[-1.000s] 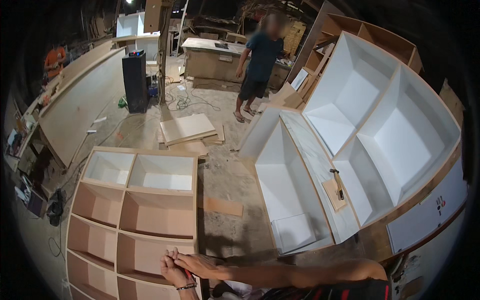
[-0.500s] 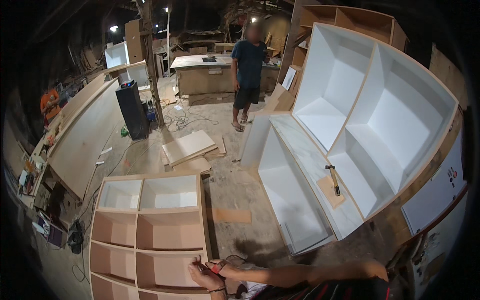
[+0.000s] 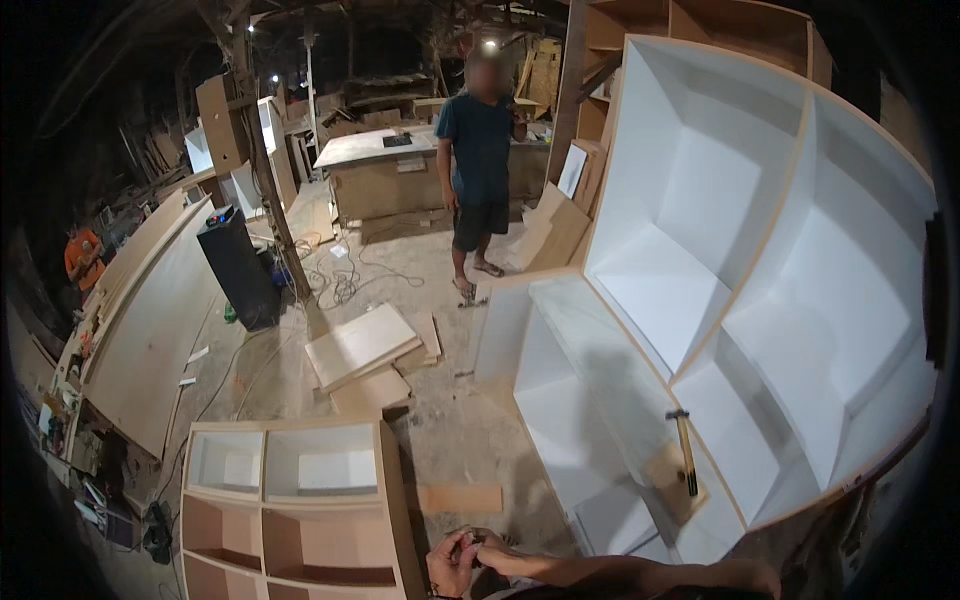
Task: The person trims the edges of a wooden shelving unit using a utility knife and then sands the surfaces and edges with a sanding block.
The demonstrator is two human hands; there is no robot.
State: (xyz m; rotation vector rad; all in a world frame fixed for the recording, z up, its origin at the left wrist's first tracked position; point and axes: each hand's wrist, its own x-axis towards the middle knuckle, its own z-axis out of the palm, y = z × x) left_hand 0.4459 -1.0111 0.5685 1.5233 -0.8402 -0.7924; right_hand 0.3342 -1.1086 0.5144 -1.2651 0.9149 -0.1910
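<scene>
My left hand [image 3: 449,568] and my right hand [image 3: 491,549] meet at the lower middle, fingers closed together. Whatever lies between them is too small or hidden to make out. Just left of them sits a wooden shelf unit [image 3: 397,500] with white upper compartments and pinkish-brown lower ones. To their right stands a large white-lined cabinet [image 3: 690,180]. A hammer [image 3: 686,457] with a yellow and black handle rests on its pale marbled ledge [image 3: 590,330], over a small brown board [image 3: 664,478].
A person [image 3: 482,150] in a dark shirt stands beyond the cabinet. Stacked boards [image 3: 362,345] and a loose board [image 3: 460,498] lie on the floor. A tall black speaker [image 3: 238,265] leans by a wooden post [image 3: 265,170]. Cables [image 3: 345,280] trail nearby. Another person in orange [image 3: 84,262] is far left.
My view has shifted, and the cabinet and hammer appear larger. Both hands have moved right, past the shelf unit's edge. The red item seen in my hands earlier no longer shows.
</scene>
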